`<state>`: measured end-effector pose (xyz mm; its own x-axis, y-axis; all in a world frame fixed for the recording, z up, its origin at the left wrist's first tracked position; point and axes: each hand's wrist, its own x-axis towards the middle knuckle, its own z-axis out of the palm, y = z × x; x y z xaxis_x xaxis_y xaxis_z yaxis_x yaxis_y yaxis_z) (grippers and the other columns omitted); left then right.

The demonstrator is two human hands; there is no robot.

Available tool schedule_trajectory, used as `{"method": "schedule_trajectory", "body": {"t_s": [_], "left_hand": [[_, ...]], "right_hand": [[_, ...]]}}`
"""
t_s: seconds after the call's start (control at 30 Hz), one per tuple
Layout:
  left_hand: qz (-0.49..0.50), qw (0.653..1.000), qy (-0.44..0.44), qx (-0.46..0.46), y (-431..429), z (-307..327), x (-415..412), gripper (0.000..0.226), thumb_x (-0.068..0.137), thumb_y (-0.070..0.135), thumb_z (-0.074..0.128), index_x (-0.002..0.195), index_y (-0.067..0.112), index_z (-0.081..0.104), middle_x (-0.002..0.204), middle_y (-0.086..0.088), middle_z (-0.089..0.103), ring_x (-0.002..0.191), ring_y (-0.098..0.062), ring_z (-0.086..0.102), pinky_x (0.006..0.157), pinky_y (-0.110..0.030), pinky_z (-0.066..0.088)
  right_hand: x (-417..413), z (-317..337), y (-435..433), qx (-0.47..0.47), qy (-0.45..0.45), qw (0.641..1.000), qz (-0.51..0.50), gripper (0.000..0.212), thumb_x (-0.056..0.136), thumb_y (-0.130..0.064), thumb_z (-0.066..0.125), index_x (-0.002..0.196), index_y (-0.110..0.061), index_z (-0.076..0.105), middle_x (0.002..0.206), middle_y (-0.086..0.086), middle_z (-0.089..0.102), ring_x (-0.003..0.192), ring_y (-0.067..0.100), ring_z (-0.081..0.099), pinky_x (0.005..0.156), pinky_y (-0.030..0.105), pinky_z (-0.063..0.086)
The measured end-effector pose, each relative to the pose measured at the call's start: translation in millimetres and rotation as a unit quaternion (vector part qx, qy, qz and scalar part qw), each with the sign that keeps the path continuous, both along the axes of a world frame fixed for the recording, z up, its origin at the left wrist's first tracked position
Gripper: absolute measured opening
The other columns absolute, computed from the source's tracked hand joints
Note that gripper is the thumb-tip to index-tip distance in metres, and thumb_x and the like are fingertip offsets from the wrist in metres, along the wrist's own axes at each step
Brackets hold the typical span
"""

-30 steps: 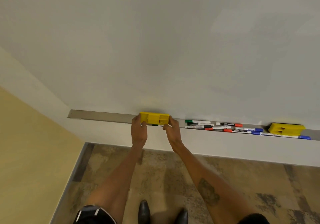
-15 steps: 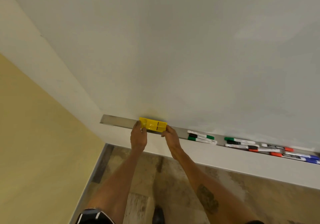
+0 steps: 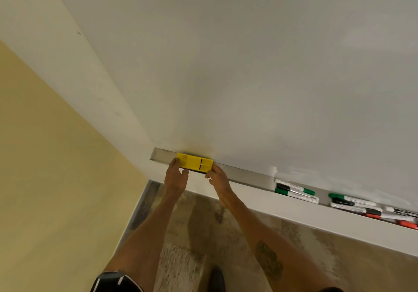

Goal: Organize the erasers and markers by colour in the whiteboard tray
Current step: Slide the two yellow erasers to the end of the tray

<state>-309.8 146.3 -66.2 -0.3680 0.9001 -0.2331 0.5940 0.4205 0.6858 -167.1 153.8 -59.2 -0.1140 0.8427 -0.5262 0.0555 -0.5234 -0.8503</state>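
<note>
A yellow eraser [image 3: 194,161] lies in the metal whiteboard tray [image 3: 244,175], close to the tray's left end. My left hand [image 3: 175,177] grips its left end and my right hand [image 3: 218,177] grips its right end. Farther right in the tray lie two green-capped markers [image 3: 295,191] side by side. Beyond them is another group with a green marker [image 3: 351,199], black-capped ones [image 3: 373,211] and a red marker [image 3: 407,224] at the frame's right edge.
The white board [image 3: 271,77] rises above the tray. A yellow wall [image 3: 45,167] closes in on the left, meeting a cream strip [image 3: 79,77]. A white ledge [image 3: 316,219] runs under the tray. My shoe [image 3: 217,278] stands on the mottled floor below.
Both hands have slid the yellow eraser leftward along the tray, away from the markers and toward its left end. The view has swung left, so the second yellow eraser is out of frame.
</note>
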Motion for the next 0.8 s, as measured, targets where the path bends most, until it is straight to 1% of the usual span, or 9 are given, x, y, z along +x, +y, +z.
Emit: {"method": "schedule_trajectory", "body": {"t_s": [0.13,0.23,0.3,0.4,0.47,0.53,0.63,0.73,0.8], "left_hand": [[-0.03,0.999,0.016,-0.004,6.3,-8.8,-10.7,0.052,0.096,0.009,0.054,0.145,0.001,0.04,0.149,-0.017,0.044,0.126,-0.039,0.05,0.108,-0.049,0.043],[-0.053,0.997,0.043,-0.029,9.9,-12.6,-16.7,0.053,0.097,0.013,0.054,0.146,0.002,0.038,0.153,-0.016,0.04,0.12,-0.043,0.052,0.104,-0.052,0.044],[-0.068,0.995,0.065,-0.044,10.2,-14.8,-20.3,0.055,0.098,0.016,0.054,0.148,0.003,0.035,0.159,-0.014,0.032,0.131,-0.04,0.046,0.11,-0.052,0.039],[-0.081,0.99,0.096,-0.059,10.5,-16.6,-24.0,0.058,0.099,0.019,0.053,0.151,0.005,0.031,0.163,-0.012,0.021,0.146,-0.034,0.027,0.116,-0.05,0.028],[-0.081,0.989,0.109,-0.061,11.2,-17.8,-25.2,0.058,0.098,0.019,0.052,0.151,0.006,0.03,0.164,-0.011,0.018,0.149,-0.032,0.021,0.116,-0.051,0.024],[-0.071,0.989,0.111,-0.066,12.2,-18.4,-25.5,0.059,0.098,0.019,0.051,0.151,0.006,0.028,0.165,-0.01,0.015,0.15,-0.031,0.018,0.116,-0.053,0.024],[-0.068,0.987,0.122,-0.081,13.8,-19.6,-26.5,0.063,0.098,0.018,0.05,0.154,0.007,0.022,0.166,-0.009,0.012,0.151,-0.03,0.014,0.117,-0.053,0.022],[-0.069,0.986,0.122,-0.09,16.8,-20.1,-28.5,0.065,0.097,0.017,0.051,0.154,0.007,0.02,0.166,-0.01,0.01,0.152,-0.031,0.012,0.117,-0.055,0.023],[-0.066,0.987,0.115,-0.093,17.9,-20.1,-28.7,0.067,0.098,0.017,0.051,0.155,0.007,0.018,0.166,-0.009,0.009,0.152,-0.032,0.011,0.117,-0.057,0.022]], "right_hand": [[-9.9,-5.6,4.8,-0.006,-0.008,1.0,-0.006,0.03,0.092,0.0,0.05,0.12,-0.006,0.06,0.113,0.006,0.06,0.116,0.028,0.054,0.107,0.042,0.041],[-15.1,-8.3,5.6,0.004,-0.017,1.0,0.004,0.028,0.094,-0.003,0.05,0.119,-0.007,0.061,0.114,0.003,0.061,0.112,0.024,0.055,0.103,0.038,0.042],[-18.5,-9.0,5.4,0.008,-0.021,1.0,0.009,0.025,0.094,-0.003,0.05,0.117,-0.004,0.062,0.113,0.004,0.063,0.109,0.023,0.056,0.101,0.037,0.042],[-24.6,-7.9,9.5,0.017,-0.031,0.999,0.001,0.022,0.091,0.003,0.053,0.11,0.0,0.064,0.11,0.011,0.065,0.106,0.024,0.058,0.097,0.035,0.044],[-29.2,-6.8,13.9,0.016,-0.039,0.999,-0.001,0.019,0.088,0.007,0.055,0.103,0.002,0.065,0.102,0.009,0.064,0.101,0.025,0.058,0.097,0.038,0.047],[-33.8,-5.0,17.4,0.012,-0.044,0.999,0.001,0.019,0.088,0.008,0.057,0.105,0.007,0.064,0.1,0.009,0.064,0.1,0.027,0.058,0.097,0.039,0.047],[-39.1,-3.6,20.7,0.001,-0.055,0.998,0.007,0.023,0.086,0.009,0.059,0.108,0.01,0.063,0.11,0.021,0.067,0.107,0.036,0.059,0.103,0.046,0.047],[-42.3,-2.2,22.6,-0.003,-0.055,0.998,0.018,0.009,0.085,0.009,0.06,0.093,0.005,0.06,0.115,0.027,0.066,0.113,0.042,0.058,0.105,0.052,0.046],[-43.3,-3.1,23.9,-0.012,-0.057,0.998,0.026,0.017,0.084,0.01,0.06,0.08,-0.006,0.057,0.106,0.023,0.066,0.109,0.041,0.059,0.1,0.048,0.048]]}}
